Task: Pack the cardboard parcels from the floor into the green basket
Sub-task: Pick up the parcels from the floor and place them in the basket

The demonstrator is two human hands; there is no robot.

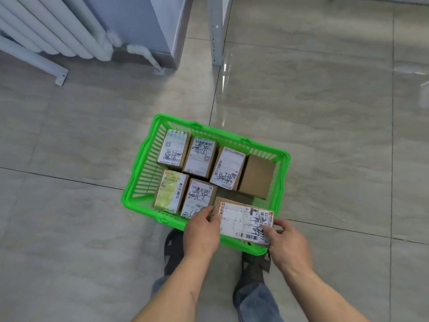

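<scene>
A green basket [144, 163] stands on the tiled floor just in front of my feet. Several cardboard parcels with white shipping labels stand packed in two rows inside it; one at the far right [257, 176] shows plain brown card. Over the basket's near right corner I hold a labelled parcel [241, 220] flat between both hands. My left hand [202, 233] grips its left end and my right hand [286, 244] grips its right end. The parcel hides the basket's near right part.
A white radiator [46, 29] and its pipe [145, 53] sit at the far left by a grey wall corner [171, 29]. A metal post [216, 31] stands behind the basket. My shoes [173, 249] are on the floor under my arms.
</scene>
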